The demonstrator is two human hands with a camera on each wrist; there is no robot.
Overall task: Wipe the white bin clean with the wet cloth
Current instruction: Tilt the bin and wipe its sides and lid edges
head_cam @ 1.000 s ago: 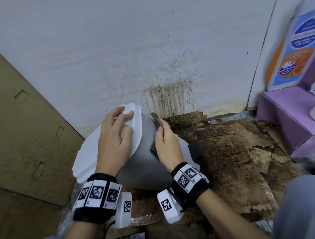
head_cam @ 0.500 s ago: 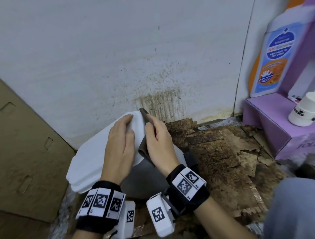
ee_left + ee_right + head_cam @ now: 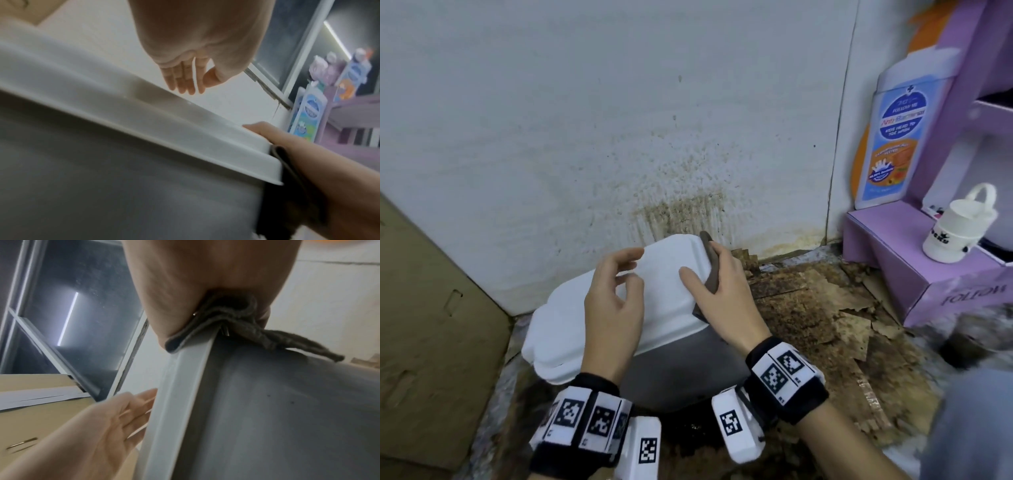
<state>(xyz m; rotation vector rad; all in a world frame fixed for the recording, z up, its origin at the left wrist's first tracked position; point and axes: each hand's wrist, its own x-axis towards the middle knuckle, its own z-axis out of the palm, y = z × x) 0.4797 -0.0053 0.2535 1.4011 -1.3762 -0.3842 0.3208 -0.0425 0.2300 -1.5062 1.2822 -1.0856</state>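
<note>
White bin [image 3: 599, 318] released; left hand [image 3: 613, 308] has lifted.

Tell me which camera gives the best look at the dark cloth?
The right wrist view: the cloth fills the middle, folded over the bin's white edge under the right hand. The head view shows only a thin strip beside the fingers; the left wrist view shows a blurred dark band.

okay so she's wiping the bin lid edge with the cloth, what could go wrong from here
The left hand hovers over the lid rather than bracing it, so the bin may shift under the push of the right hand. The cloth, folded over the lid's edge, could slip off onto the dirty cardboard and pick up grime.
</note>
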